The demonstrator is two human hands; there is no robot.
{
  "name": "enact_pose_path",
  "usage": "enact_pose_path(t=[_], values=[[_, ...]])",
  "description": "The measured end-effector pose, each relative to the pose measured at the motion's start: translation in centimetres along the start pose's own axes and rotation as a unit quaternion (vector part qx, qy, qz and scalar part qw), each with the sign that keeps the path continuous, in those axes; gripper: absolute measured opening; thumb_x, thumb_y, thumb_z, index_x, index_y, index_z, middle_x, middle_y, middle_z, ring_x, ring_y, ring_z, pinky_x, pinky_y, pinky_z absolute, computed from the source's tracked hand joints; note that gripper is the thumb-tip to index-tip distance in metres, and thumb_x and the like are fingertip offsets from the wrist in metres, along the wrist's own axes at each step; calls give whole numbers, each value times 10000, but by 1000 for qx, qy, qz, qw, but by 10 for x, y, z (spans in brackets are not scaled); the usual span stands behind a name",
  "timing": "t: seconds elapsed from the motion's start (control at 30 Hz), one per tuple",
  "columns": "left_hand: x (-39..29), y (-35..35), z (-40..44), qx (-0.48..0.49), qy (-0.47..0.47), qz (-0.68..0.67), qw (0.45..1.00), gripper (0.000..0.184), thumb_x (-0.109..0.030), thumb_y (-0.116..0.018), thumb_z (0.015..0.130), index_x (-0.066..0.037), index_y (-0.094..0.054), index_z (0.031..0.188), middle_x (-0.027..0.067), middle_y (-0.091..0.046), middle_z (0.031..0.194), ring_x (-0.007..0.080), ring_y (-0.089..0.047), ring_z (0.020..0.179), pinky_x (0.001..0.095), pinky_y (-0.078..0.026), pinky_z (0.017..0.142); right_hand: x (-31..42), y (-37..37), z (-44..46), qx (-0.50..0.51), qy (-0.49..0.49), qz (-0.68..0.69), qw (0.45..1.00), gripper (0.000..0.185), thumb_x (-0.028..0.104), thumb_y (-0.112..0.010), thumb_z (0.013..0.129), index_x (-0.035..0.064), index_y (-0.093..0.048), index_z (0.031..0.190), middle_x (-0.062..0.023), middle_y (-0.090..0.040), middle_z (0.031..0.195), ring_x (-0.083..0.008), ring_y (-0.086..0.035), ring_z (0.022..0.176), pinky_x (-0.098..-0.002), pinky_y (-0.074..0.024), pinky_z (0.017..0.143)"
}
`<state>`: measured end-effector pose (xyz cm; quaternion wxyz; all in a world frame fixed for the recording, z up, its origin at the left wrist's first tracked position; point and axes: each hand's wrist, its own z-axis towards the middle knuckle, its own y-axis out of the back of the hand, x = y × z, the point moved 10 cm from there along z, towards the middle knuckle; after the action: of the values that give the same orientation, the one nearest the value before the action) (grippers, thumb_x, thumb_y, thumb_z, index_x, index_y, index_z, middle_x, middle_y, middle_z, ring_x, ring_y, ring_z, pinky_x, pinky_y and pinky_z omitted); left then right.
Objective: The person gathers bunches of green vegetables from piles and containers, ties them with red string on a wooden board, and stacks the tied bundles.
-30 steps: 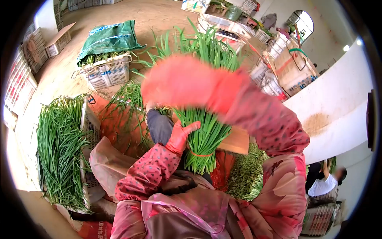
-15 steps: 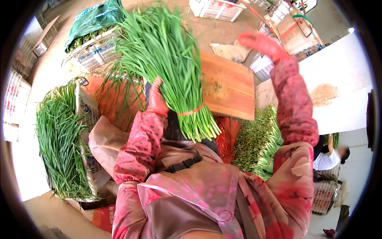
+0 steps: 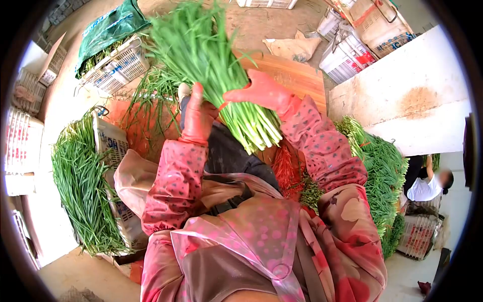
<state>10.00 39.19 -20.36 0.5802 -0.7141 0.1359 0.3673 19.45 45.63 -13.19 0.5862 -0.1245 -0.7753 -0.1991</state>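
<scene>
A thick bunch of garlic chives (image 3: pixel 201 60), tied with an orange band (image 3: pixel 223 105), lies across the wooden board (image 3: pixel 302 78) with its pale cut ends toward me. Its leaves are blurred by motion. My left hand (image 3: pixel 198 116), in a red rubber glove, grips the bunch's left side near the band, thumb up and some fingers hidden. My right hand (image 3: pixel 264 93), gloved the same way, closes over the stalks from the right, its fingertips at the band. Loose chives (image 3: pixel 156 100) hang left of the board.
A crate piled with chives (image 3: pixel 83 186) stands at my left. Stacked green bunches (image 3: pixel 382 171) sit at my right, near red ties (image 3: pixel 289 173). A covered crate (image 3: pixel 118 65) is at the far left. A person (image 3: pixel 427 186) works at the far right.
My right hand has come down from the raised position at the upper right onto the bunch. The bunch has shifted slightly up and left in view, still in my left hand.
</scene>
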Motion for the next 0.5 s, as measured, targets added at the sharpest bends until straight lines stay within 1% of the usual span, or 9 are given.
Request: enact_pose_path(t=[0.03, 0.07, 0.1, 0.13, 0.17, 0.2, 0.23, 0.37, 0.5], values=[[-1, -15, -4, -2, -18, -22, 1000, 682, -512, -582, 872, -51, -425, 1350, 111, -524, 1312, 248, -524, 1177, 419, -387, 1038, 8, 3, -2, -56, -3, -193, 980, 641, 423, -767, 710, -32, -571, 1117, -118, -680, 890, -226, -659, 813, -344, -517, 730], [3, -10, -5, -7, -16, -22, 1000, 682, -512, -582, 872, -51, -425, 1350, 111, -524, 1312, 248, -524, 1177, 419, -387, 1038, 21, 4, -5, -107, -6, -377, 920, 691, 444, -786, 677, -35, -548, 1114, -125, -676, 855, -249, -659, 790, -353, -514, 719], [3, -7, -4, -17, -26, -26, 999, 665, -494, -588, 875, -47, -435, 1343, 107, -527, 1310, 248, -524, 1175, 418, -388, 1035, 22, -8, -5, -69, -24, -362, 929, 910, 500, -802, 630, -62, -455, 1256, -203, -655, 990, -330, -643, 928, -360, -499, 823], [0, -4, -2, -22, -39, -30, 999, 647, -476, -594, 878, -44, -444, 1335, 103, -530, 1308, 248, -524, 1173, 416, -388, 1033, 15, -10, -5, -69, -24, -360, 930, 910, 500, -802, 630, -62, -455, 1256, -203, -655, 990, -330, -643, 928, -360, -499, 823], [1, -3, -1, -12, -26, -126, 992, 539, -369, -618, 889, -21, -497, 1283, 106, -567, 1255, 254, -548, 1141, 412, -412, 1014, 17, -13, -5, -85, 40, -357, 929, 1018, 539, -783, 621, -67, -365, 1325, -240, -626, 1055, -359, -616, 992, -378, -480, 864], [-5, -4, -3, -16, -30, -145, 989, 544, -356, -637, 873, -18, -501, 1277, 106, -574, 1249, 261, -548, 1141, 422, -405, 1019, 24, -18, -10, -99, 101, -352, 925, 1127, 577, -765, 612, -72, -276, 1393, -277, -597, 1121, -388, -588, 1057, -397, -460, 906], [-5, -1, -3, -18, -33, -160, 986, 540, -346, -641, 868, -18, -502, 1274, 106, -576, 1247, 265, -548, 1140, 426, -403, 1021, 20, -19, -12, -75, 83, -319, 941, 1176, 521, -797, 612, -66, -190, 1431, -285, -534, 1232, -368, -551, 1136, -382, -429, 959], [-6, 8, -2, -38, -55, -166, 984, 499, -289, -636, 867, -33, -508, 1276, 98, -578, 1249, 264, -547, 1140, 430, -393, 1028, -5, -14, -12, -99, 83, -175, 976, 1144, 424, -835, 609, -70, -204, 1425, -272, -473, 1312, -320, -498, 1215, -349, -392, 1007], [7, 15, -4, -23, -23, -179, 983, 530, -292, -634, 843, -40, -501, 1289, 105, -594, 1224, 284, -579, 1101, 439, -422, 1007, -13, -23, -17, -152, 106, -214, 959, 1089, 357, -829, 623, -72, -220, 1416, -254, -494, 1288, -307, -504, 1208, -349, -398, 1001]])
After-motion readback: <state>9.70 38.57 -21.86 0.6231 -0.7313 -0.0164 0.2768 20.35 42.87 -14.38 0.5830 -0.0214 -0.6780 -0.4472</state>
